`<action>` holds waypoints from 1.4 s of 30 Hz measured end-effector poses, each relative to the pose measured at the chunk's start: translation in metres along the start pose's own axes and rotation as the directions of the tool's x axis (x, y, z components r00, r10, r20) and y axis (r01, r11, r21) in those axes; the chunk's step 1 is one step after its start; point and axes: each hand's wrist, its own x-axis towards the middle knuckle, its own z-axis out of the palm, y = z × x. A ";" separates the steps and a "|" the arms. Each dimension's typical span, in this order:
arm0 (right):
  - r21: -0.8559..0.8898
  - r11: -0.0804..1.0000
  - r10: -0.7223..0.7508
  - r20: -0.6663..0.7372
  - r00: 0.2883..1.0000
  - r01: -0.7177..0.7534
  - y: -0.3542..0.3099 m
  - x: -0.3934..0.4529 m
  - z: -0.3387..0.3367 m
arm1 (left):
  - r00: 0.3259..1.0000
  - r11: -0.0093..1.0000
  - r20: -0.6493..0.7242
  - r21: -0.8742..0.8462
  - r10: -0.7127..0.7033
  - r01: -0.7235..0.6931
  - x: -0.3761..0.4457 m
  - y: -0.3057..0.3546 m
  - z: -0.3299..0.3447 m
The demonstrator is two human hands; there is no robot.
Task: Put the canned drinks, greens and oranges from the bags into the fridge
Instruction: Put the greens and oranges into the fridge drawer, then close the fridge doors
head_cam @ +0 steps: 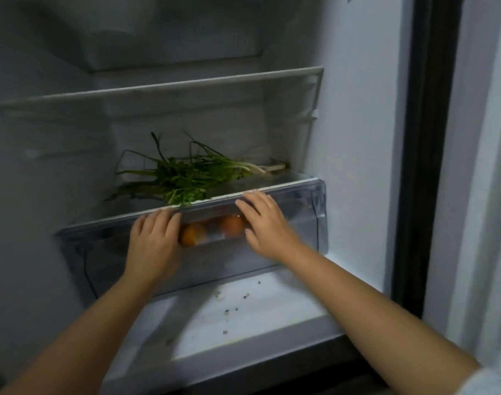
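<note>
We press both palms flat on the drawer (297,223) front, left hand (154,243) and right hand (265,226) with fingers straight, grasping nothing. Two oranges (229,225) show inside it; the greens (184,178) lie on the shelf (286,181) above. We judge the drawer needs an even push home. No cans visible.

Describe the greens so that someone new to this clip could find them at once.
Look inside the open fridge, at the glass shelf just above the clear drawer both hands press on. The greens lie there, the only leafy bunch; the oranges sit below, inside the drawer.
</note>
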 end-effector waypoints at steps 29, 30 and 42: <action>0.312 0.629 0.730 0.078 0.679 -0.712 0.035 -0.372 -0.333 | 0.954 0.939 0.297 -0.339 0.051 0.055 -0.074 0.358 -0.286; 0.342 0.619 0.729 0.086 0.679 -0.707 0.032 -0.370 -0.332 | 0.949 0.917 0.315 -0.384 0.022 0.106 -0.075 0.357 -0.288; 0.204 0.830 0.533 -0.014 0.846 -0.520 -0.058 -0.393 -0.309 | 0.922 0.903 0.372 -0.353 -0.106 0.247 -0.109 0.319 -0.315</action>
